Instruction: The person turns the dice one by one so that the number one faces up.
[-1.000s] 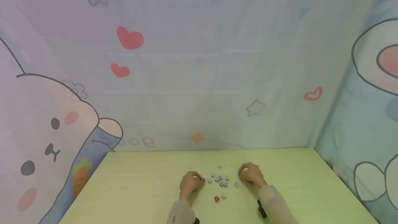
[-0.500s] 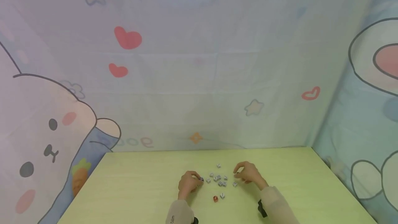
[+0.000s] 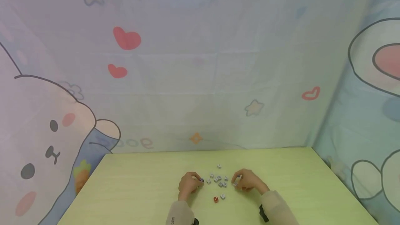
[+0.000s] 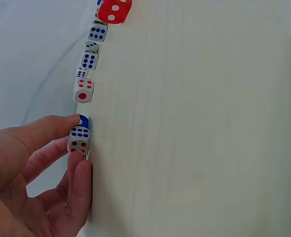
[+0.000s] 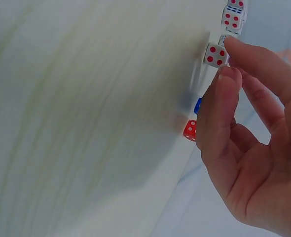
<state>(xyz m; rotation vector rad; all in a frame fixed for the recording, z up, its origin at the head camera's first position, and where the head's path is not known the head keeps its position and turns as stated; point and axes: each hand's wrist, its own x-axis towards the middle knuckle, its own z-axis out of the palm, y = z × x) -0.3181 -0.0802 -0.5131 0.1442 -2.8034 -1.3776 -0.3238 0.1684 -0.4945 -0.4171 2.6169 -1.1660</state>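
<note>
My left hand [image 3: 187, 182] rests at the left of the loose dice, pinching a blue die [image 4: 84, 121] and a white die [image 4: 79, 140] side by side. The thumb lies at the blue one, the fingertips at the white one. On the right, my right hand [image 3: 247, 180] has thumb and finger on a white die [image 5: 216, 55] with red pips. Behind those fingers are a blue die [image 5: 198, 106], mostly covered, and a red die [image 5: 190, 130], partly covered. Several white dice [image 3: 220, 184] lie scattered between the hands.
A red die [image 3: 216, 200] and a white die [image 3: 223, 196] lie nearer the person. One white die [image 3: 219, 166] sits farthest back. All are on a pale yellow-green table [image 3: 140, 183], with a printed cloth [image 3: 187, 79] hanging behind.
My right hand has let go of the blue die and shifted toward the person and slightly left, onto a white die. The left hand keeps its pinch, nearly unmoved.
</note>
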